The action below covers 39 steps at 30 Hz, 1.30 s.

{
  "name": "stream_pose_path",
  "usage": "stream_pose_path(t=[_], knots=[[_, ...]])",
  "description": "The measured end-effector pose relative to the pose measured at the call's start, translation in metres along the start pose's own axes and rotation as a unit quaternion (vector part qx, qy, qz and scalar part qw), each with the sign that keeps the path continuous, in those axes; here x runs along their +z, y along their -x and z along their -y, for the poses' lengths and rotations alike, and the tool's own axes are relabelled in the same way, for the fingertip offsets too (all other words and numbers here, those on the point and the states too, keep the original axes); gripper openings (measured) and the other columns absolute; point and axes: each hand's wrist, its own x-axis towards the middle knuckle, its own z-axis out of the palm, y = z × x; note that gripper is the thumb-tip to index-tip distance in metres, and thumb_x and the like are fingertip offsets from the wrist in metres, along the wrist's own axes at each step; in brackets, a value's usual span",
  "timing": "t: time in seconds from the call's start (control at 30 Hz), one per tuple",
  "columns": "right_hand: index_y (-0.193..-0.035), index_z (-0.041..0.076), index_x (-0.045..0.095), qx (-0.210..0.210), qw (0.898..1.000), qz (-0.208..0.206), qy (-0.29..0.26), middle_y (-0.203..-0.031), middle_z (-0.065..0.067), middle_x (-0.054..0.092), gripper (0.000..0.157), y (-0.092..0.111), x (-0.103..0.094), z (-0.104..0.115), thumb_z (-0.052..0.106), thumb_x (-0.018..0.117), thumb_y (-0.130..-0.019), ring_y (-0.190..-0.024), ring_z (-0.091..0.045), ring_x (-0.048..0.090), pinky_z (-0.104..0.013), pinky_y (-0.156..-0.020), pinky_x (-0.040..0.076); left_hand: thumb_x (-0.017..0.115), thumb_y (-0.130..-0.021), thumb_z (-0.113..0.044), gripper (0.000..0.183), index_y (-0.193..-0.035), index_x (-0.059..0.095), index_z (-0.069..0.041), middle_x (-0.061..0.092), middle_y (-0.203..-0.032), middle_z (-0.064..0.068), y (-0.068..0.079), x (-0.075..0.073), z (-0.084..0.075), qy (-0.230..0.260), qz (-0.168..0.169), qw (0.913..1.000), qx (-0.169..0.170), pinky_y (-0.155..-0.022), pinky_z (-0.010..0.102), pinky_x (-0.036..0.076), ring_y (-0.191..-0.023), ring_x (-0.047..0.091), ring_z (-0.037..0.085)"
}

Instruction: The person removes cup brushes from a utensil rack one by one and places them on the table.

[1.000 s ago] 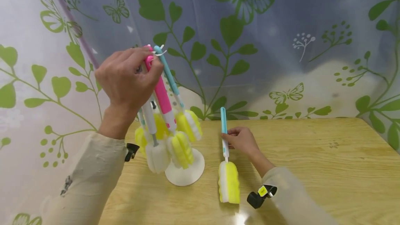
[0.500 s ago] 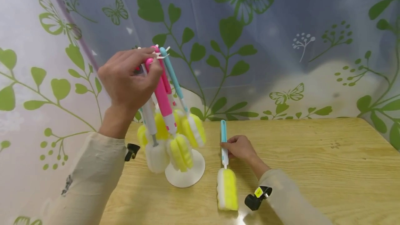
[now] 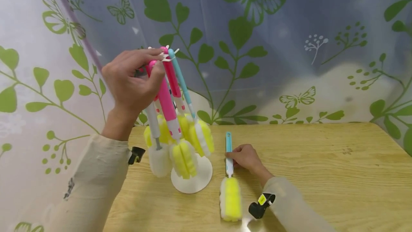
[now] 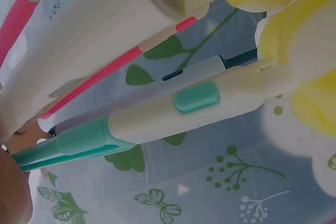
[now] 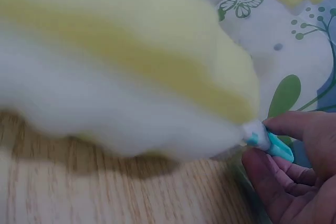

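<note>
A white stand (image 3: 201,180) on a round base bears several hanging bottle brushes with sponge heads. My left hand (image 3: 132,76) grips the stand's top, its thumb beside the upper end of a pink-handled bottle brush (image 3: 167,99); the other fingertips are mostly hidden. A blue-handled bottle brush (image 3: 183,78) hangs to the right of that hand. In the left wrist view, a teal-and-white brush handle (image 4: 157,114) crosses close by. My right hand (image 3: 248,158) pinches the handle of another bottle brush (image 3: 231,198), whose yellow-and-white sponge head points toward me, right of the stand.
The wooden table (image 3: 322,174) extends under the stand and to the right. Behind it hangs a curtain (image 3: 283,56) printed with green leaves and butterflies, which also runs along the left side. A black wrist camera (image 3: 260,207) sits on the right sleeve.
My right hand has drawn its bottle brush toward me and slightly left. Under my left hand the stand's top and the hanging brushes have shifted slightly right; the base stays nearly in place.
</note>
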Motion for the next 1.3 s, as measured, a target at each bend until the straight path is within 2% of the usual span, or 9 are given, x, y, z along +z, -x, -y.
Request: stream_pose_path(t=[0.13,0.4,0.63,0.73,0.87,0.97,1.03,1.13,1.3], knots=[[-0.09,-0.008,0.066,0.007,1.0,0.007,-0.017,-0.072,-0.01,0.065,0.017,0.0,0.002,-0.002,0.008,0.068,-0.084,-0.06,-0.016,0.065,-0.03,-0.059,0.055,0.054,-0.074,-0.021,0.03,-0.069,0.074,0.0,0.073,-0.078,0.004,0.001,0.0,0.0,-0.001,-0.002,1.0,-0.005,-0.058,0.02,0.036,-0.063,0.067,0.027],[-0.089,-0.006,0.066,0.002,1.0,-0.001,-0.008,-0.077,-0.01,0.065,0.017,0.0,0.002,-0.005,0.009,0.07,-0.084,-0.063,-0.015,0.064,-0.03,-0.06,0.055,0.053,-0.075,-0.022,0.03,-0.069,0.074,-0.001,0.073,-0.079,0.004,0.002,0.0,0.002,0.005,0.0,0.9999,-0.011,-0.059,0.02,0.036,-0.065,0.067,0.026],[-0.09,-0.006,0.067,-0.004,1.0,0.006,0.001,-0.077,-0.01,0.065,0.018,0.0,0.001,-0.006,0.011,0.07,-0.085,-0.064,-0.016,0.063,-0.031,-0.061,0.055,0.051,-0.075,-0.019,0.031,-0.071,0.073,0.003,0.073,-0.079,0.008,0.0,-0.003,0.004,0.081,0.023,0.9955,-0.044,-0.057,0.021,0.033,-0.067,0.068,0.028],[-0.091,-0.007,0.067,-0.005,1.0,0.007,0.0,-0.077,-0.01,0.065,0.02,0.001,0.0,-0.006,0.012,0.07,-0.085,-0.064,-0.016,0.063,-0.032,-0.062,0.055,0.05,-0.075,-0.018,0.032,-0.071,0.072,0.004,0.072,-0.078,0.012,-0.001,-0.004,0.003,0.095,0.031,0.9939,-0.048,-0.064,0.024,0.04,-0.067,0.067,0.031],[-0.093,-0.006,0.067,-0.001,1.0,0.004,0.0,-0.079,-0.01,0.065,0.022,0.0,0.0,-0.007,0.013,0.07,-0.085,-0.065,-0.017,0.063,-0.031,-0.062,0.055,0.048,-0.075,-0.02,0.034,-0.07,0.072,0.003,0.072,-0.078,0.012,-0.003,-0.005,0.001,0.056,0.039,0.9968,-0.041,-0.083,0.034,0.041,-0.07,0.066,0.033],[-0.094,-0.006,0.067,-0.001,1.0,0.002,0.0,-0.079,-0.009,0.065,0.022,0.001,-0.001,-0.007,0.014,0.07,-0.086,-0.066,-0.017,0.063,-0.03,-0.062,0.054,0.047,-0.076,-0.021,0.034,-0.07,0.072,0.001,0.072,-0.08,0.01,-0.005,-0.007,0.0,0.029,0.055,0.9974,-0.036,-0.082,0.033,0.037,-0.073,0.066,0.032],[-0.094,-0.006,0.067,-0.005,1.0,0.006,-0.003,-0.077,-0.01,0.066,0.021,0.001,-0.001,-0.008,0.013,0.069,-0.086,-0.065,-0.017,0.064,-0.03,-0.062,0.055,0.047,-0.077,-0.019,0.033,-0.071,0.072,0.001,0.072,-0.081,0.01,-0.007,-0.009,-0.001,0.028,0.076,0.9961,-0.034,-0.073,0.031,0.035,-0.071,0.065,0.031],[-0.094,-0.006,0.067,-0.007,1.0,0.008,-0.016,-0.076,-0.01,0.066,0.02,0.001,-0.003,-0.007,0.012,0.067,-0.088,-0.065,-0.018,0.064,-0.031,-0.062,0.055,0.046,-0.078,-0.016,0.032,-0.074,0.073,0.001,0.073,-0.084,0.008,-0.011,-0.013,-0.002,0.009,0.12,0.9923,-0.03,-0.059,0.026,0.03,-0.06,0.059,0.024],[-0.098,-0.008,0.066,-0.023,0.999,0.002,-0.027,-0.079,-0.014,0.066,0.024,0.001,-0.015,-0.002,0.014,0.064,-0.09,-0.066,-0.02,0.065,-0.033,-0.062,0.055,0.044,-0.078,-0.011,0.033,-0.084,0.075,-0.003,0.072,-0.08,0.006,-0.018,-0.022,-0.005,-0.065,0.193,0.979,-0.006,-0.045,0.027,0.022,-0.047,0.041,0.011]])
